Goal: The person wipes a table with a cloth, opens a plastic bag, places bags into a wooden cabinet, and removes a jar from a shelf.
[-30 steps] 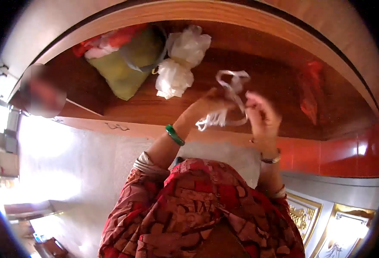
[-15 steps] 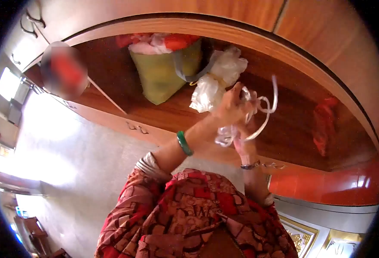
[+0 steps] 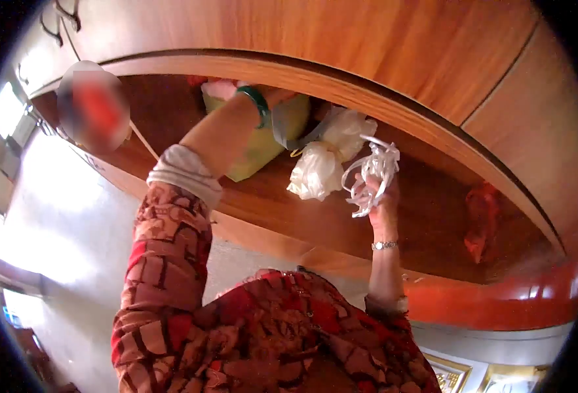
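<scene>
My right hand is closed round a loose bundle of white plastic string, whose loops stick out above the fingers. My left arm, with a green bangle, stretches across the yellow-green bag. At the top of that bag is my left hand; its fingers are out of sight by the cabinet edge, so whether they grip anything is hidden. Pink and red cloth shows at the bag's mouth. Between my hands lies a white plastic bag, tied in at its middle, next to the grey bag handle.
All of this lies on a brown wooden cabinet shelf. A red plastic bag rests at its right end. A blurred round object stands at the left. The wooden upper cabinet overhangs the shelf.
My left hand has left the string and moved left and up to the yellow-green bag. The string is now bunched in my right hand alone. The view has shifted slightly.
</scene>
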`<state>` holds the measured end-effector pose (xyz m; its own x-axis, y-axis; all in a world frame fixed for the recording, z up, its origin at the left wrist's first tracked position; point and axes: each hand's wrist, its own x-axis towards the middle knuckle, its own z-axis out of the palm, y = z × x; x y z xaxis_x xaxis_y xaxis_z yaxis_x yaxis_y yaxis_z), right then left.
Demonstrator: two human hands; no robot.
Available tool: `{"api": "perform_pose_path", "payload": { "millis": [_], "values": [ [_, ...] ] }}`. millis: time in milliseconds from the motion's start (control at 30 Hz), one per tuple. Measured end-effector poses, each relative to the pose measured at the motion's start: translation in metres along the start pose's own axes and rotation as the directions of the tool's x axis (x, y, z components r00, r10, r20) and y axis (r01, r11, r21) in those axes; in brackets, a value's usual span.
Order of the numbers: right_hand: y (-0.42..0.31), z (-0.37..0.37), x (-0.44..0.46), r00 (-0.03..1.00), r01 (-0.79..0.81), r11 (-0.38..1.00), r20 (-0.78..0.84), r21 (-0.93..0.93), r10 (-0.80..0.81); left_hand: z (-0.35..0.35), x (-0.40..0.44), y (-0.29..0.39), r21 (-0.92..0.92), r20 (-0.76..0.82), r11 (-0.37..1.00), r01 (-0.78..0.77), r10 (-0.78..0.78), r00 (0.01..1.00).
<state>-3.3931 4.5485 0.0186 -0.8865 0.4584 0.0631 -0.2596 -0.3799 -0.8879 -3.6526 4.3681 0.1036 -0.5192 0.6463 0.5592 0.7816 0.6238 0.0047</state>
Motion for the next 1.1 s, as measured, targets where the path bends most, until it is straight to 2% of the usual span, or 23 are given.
{"api": "perform_pose_path", "payload": {
  "millis": [67,133,300,433,567,600,700,733,800,1100],
  "values": [
    [-0.01,-0.003,0.017,0.996,-0.084,0.993,-0.05,-0.078,0.08,0.003,-0.003,-0.015,0.057,-0.011,0.998,0.035,-0.034,0.999],
    [-0.016,-0.005,0.036,0.999,-0.02,0.993,-0.044,-0.113,0.015,0.007,-0.008,-0.02,0.093,-0.028,0.995,0.027,-0.025,0.999],
    [-0.009,-0.034,0.12,0.999,-0.016,0.992,0.028,-0.124,0.02,0.028,-0.013,-0.008,0.184,-0.16,0.983,-0.011,0.041,0.986],
    [-0.035,0.008,0.156,0.988,0.094,0.974,0.137,-0.208,-0.066,0.057,-0.026,0.0,0.347,-0.383,0.938,-0.005,0.147,0.912],
    [-0.046,0.061,0.175,0.948,0.234,0.903,0.289,-0.361,-0.13,0.083,-0.033,0.004,0.477,-0.589,0.873,0.105,0.228,0.775],
    [-0.043,0.073,0.178,0.935,0.266,0.873,0.331,-0.409,-0.13,0.085,-0.033,0.005,0.49,-0.62,0.862,0.126,0.243,0.746],
    [-0.026,0.104,0.186,0.892,0.351,0.737,0.445,-0.578,-0.076,0.068,-0.037,0.01,0.433,-0.637,0.894,0.117,0.211,0.742],
    [-0.018,0.11,0.19,0.883,0.368,0.687,0.468,-0.627,-0.046,0.061,-0.038,0.011,0.326,-0.477,0.939,0.106,0.067,0.876],
    [-0.014,0.117,0.189,0.869,0.392,0.629,0.495,-0.672,-0.013,0.045,-0.037,0.011,0.214,-0.291,0.968,0.129,-0.063,0.955],
    [0.001,0.132,0.183,0.837,0.461,0.454,0.544,-0.762,0.063,0.023,-0.041,0.008,0.164,-0.087,0.981,0.103,-0.089,0.992]
  ]
}}
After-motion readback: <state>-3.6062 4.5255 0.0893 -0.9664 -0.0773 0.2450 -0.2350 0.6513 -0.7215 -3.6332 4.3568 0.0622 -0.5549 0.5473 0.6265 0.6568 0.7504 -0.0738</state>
